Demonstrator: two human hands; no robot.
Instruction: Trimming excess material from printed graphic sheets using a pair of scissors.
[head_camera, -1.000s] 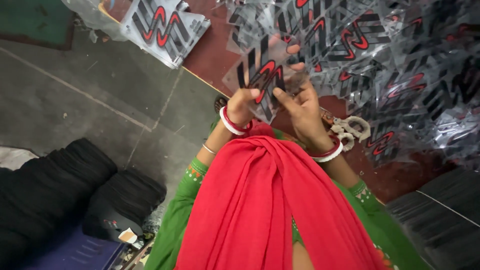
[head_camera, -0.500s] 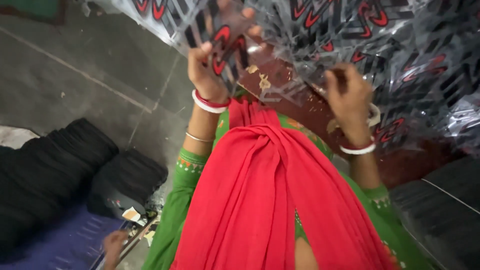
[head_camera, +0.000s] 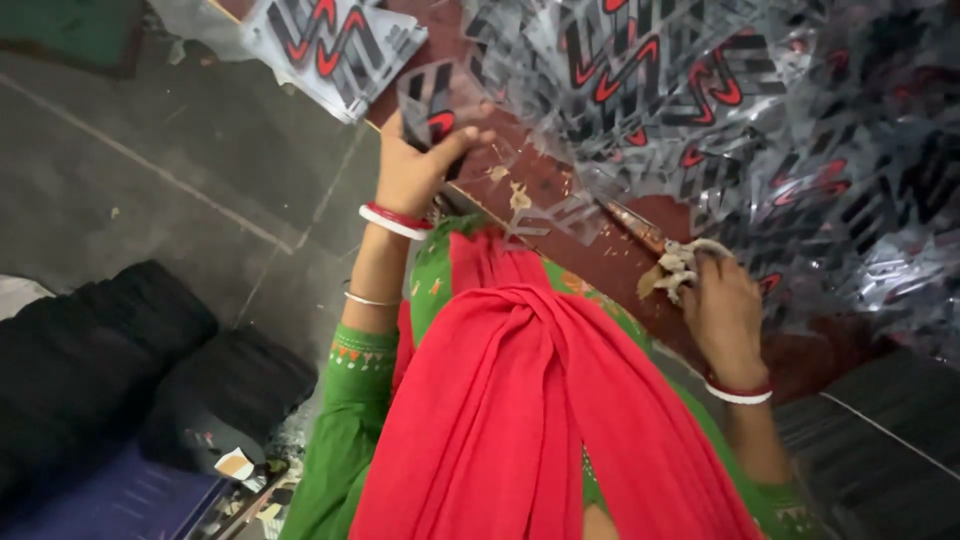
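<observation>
Film is what we are dealing with: our left hand is raised ahead of us and pinches a small cut piece of printed plastic film, black and red on clear, with the thumb pressed across its lower edge and the fingers behind it. It reads to us as very light, thin and floppy, glossy enough to slip, so we judge a flat pinch near an edge, as now, the sound way to hold it; a grip at one corner would likely let it curl or droop. Our right hand lies lower, on the dark red worktop, closed around the pale wrapped handles of a pair of scissors, whose blades point away from that hand toward the film pile. Just beyond the right hand, and spreading well past it, lies a large heap of the same printed film sheets, overlapping and crinkled; we would expect them to slide over one another and to crease if pressed, so lifting one calls for peeling it off by a free edge. Another printed sheet hangs off the worktop's edge beyond the left hand. Small offcuts lie on the worktop between the two hands. Below the left arm, on the grey floor, sit dark bundles, well apart from either hand.
</observation>
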